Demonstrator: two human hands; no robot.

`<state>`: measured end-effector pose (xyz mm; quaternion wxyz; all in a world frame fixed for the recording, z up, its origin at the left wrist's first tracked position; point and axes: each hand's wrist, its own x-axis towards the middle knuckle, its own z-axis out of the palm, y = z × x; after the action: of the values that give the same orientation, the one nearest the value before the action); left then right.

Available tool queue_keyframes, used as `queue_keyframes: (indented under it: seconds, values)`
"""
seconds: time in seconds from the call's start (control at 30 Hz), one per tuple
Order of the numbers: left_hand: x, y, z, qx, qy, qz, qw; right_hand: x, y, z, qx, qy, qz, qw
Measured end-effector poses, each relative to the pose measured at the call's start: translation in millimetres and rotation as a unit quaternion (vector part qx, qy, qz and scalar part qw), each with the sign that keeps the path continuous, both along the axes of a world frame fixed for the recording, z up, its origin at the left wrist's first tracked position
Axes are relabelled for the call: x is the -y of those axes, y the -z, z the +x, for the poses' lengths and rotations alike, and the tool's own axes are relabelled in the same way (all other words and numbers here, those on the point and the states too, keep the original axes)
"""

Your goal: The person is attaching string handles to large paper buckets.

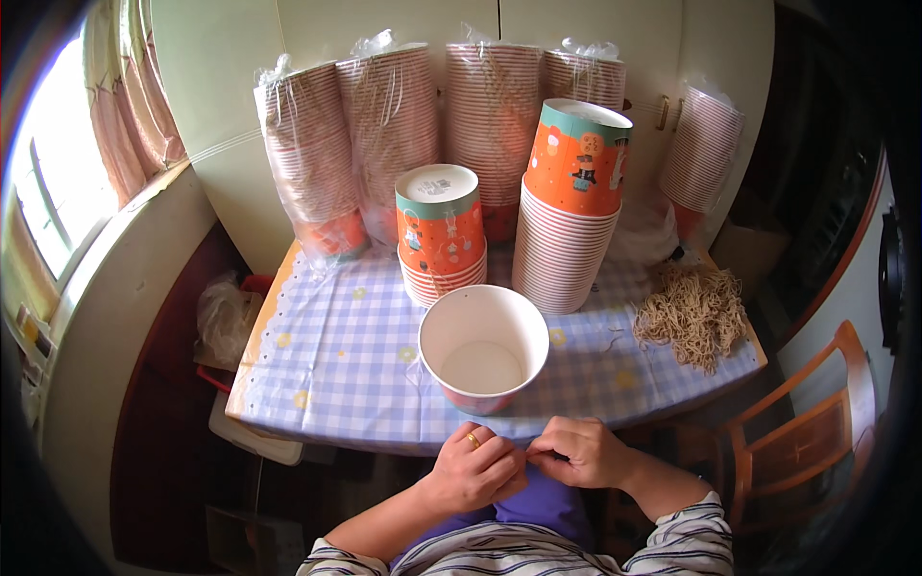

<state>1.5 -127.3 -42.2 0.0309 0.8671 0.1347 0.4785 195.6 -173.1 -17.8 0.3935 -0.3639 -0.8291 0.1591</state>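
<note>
Just in front of the table's near edge, my left hand [477,468] and my right hand [579,452] meet with fingers closed in a pinch. Whatever lies between the fingertips is too small to make out. Directly beyond them a white-lined paper bucket [483,348] stands upright with its mouth up and nothing in it. Behind it is a short stack of upside-down orange and green paper buckets [441,235]. A taller such stack [569,230] rises to its right. A tangled heap of beige strings [693,315] lies at the table's right end.
Tall plastic-wrapped bucket stacks [305,144] line the back, against pale cabinet doors [221,86]. A blue-checked cloth [355,365] covers the table. To the right stands a wooden chair [802,432]; at left, a plastic bag [223,312] sits below table height.
</note>
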Motion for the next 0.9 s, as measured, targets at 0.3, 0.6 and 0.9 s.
queue_keyframes:
  seconds: [0.3,0.6,0.9]
  values:
    - [-26.1,-47.6,-5.9,-0.044,0.049,0.087,0.994,-17.6,-24.0,-0.6,-0.014,-0.010,0.011,1.000]
    - [-159.9,-49.4,-24.9,-0.087,-0.228,-0.149,0.958,-42.3,-50.0,25.2,-0.090,0.098,-0.116,0.984]
    - [-135.3,-37.5,-17.4,-0.075,-0.096,-0.499,0.858,-95.1,-55.7,19.5,-0.036,0.095,-0.224,0.969]
